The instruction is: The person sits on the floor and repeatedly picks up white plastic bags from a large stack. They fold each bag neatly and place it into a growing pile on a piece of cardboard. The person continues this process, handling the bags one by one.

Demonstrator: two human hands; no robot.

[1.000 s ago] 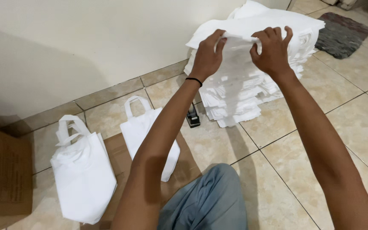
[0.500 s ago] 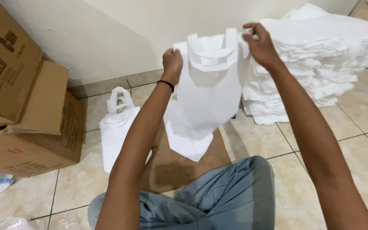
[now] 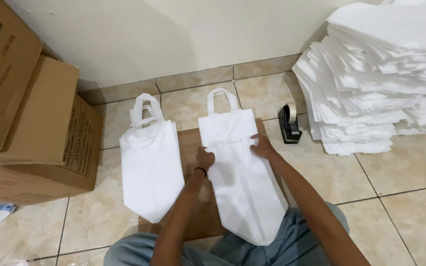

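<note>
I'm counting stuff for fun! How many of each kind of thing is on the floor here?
Flat white bags laid out: 2, bag under hands and bag beside it
Stacks of white bags: 1
Cardboard boxes: 2, upper box and lower box
Cardboard sheets: 1
Tape dispensers: 1
Total: 7

We saw two brown cardboard boxes at the left by the wall: a tall one (image 3: 1,74) leaning over a lower open box (image 3: 45,148), whose side bore dark print. We saw no screens or signs.
</note>
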